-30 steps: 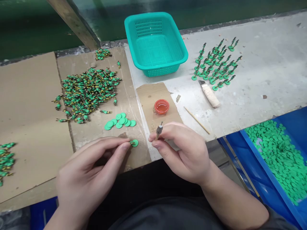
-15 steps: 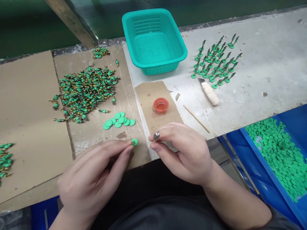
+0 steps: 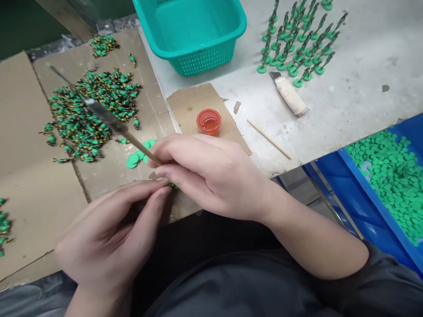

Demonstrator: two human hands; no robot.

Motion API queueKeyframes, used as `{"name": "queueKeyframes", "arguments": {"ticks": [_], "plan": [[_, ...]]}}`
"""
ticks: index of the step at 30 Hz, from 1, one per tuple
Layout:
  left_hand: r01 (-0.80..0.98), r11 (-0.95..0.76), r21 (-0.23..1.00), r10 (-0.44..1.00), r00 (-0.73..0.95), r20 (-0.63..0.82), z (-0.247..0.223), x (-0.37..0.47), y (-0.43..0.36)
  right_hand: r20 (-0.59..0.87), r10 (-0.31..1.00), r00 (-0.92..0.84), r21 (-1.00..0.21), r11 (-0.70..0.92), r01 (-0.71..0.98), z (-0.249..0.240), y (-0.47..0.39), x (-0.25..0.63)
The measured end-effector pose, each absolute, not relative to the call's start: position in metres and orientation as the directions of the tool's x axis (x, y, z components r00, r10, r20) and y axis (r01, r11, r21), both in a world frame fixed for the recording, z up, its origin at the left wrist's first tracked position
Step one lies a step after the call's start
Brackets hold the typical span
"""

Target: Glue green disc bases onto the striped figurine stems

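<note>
My left hand (image 3: 115,229) is closed in a pinch on a small green figurine (image 3: 172,186), most of which is hidden by the fingers. In my right hand (image 3: 208,176), closed and resting close against the left fingertips, is a thin wooden stick (image 3: 140,145) with a dark sleeve and a pale end pointing up and left. The stick's lower end is hidden behind the hand. Beyond the hands lie several green discs (image 3: 132,159), partly covered by my right hand. A red cup (image 3: 209,122) of liquid stands on a cardboard piece (image 3: 185,99).
A heap of green and black figurines (image 3: 95,110) lies on cardboard at left. Behind is a teal basket (image 3: 205,57). Figurines on round bases (image 3: 297,48) stand at back right, near a cloth-wrapped blade (image 3: 291,97) and a wooden stick (image 3: 269,140). A blue bin (image 3: 380,202) holds green discs.
My right hand has moved left to meet the left hand, and its stick has swung to point up and left. The view has shifted, so the table things appear higher.
</note>
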State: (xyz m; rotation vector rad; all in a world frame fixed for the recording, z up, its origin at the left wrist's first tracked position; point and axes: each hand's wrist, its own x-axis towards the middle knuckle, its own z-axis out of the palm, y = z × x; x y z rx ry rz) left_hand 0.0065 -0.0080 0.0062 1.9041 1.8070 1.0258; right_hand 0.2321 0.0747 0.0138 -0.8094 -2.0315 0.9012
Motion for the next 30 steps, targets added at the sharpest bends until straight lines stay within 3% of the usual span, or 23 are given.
{"name": "queueKeyframes", "arguments": {"ticks": [12,21,27,30], "plan": [[0.732,-0.100,0.674,0.959,-0.111,0.262,0.007,0.007,-0.011,0.414,0.752,-0.513,-0.822,0.551,0.143,0.012,0.077,0.230],[0.719,-0.023,0.695,0.958,-0.183,0.222,0.004,0.006,-0.016,0.469,0.684,-0.559,-0.765,0.631,0.131,0.007,0.077,0.232],[0.746,-0.245,0.620,0.913,-0.039,0.407,0.001,0.006,-0.006,0.445,0.726,-0.524,-0.767,0.611,0.195,0.009,0.068,0.233],[0.739,-0.284,0.611,0.906,-0.001,0.423,0.003,0.009,-0.001,0.468,0.759,-0.452,-0.783,0.594,0.185,0.008,0.063,0.236]]}}
